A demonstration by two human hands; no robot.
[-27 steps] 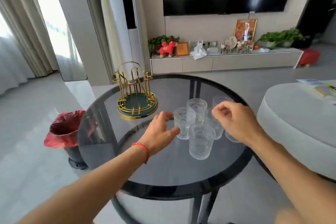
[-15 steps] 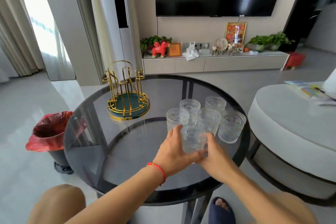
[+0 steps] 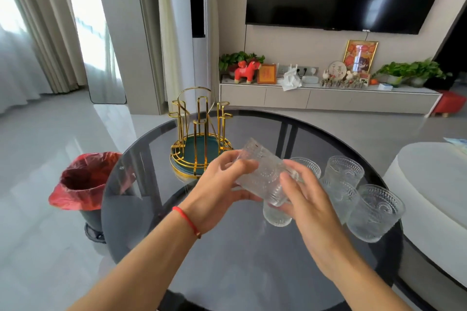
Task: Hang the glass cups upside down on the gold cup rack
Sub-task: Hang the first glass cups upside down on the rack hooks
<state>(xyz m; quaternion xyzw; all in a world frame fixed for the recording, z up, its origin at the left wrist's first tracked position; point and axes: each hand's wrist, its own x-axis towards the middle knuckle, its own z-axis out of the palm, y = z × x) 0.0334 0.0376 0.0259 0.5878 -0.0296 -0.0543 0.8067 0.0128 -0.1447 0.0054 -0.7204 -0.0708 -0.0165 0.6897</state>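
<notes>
One glass cup, on the table half a second ago, is now lifted and tilted, clasped between left hand and right hand; the empty gold rack waits at eleven o'clock, so hanging has begun.

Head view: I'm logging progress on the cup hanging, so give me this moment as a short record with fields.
held cup: one glass cup, tilted on its side above the table
left hand: grips the cup's left side
right hand: grips the cup's right side
gold cup rack: upright on the glass table, no cups hung
other cups: clustered upright on the table, right of the rack
</notes>
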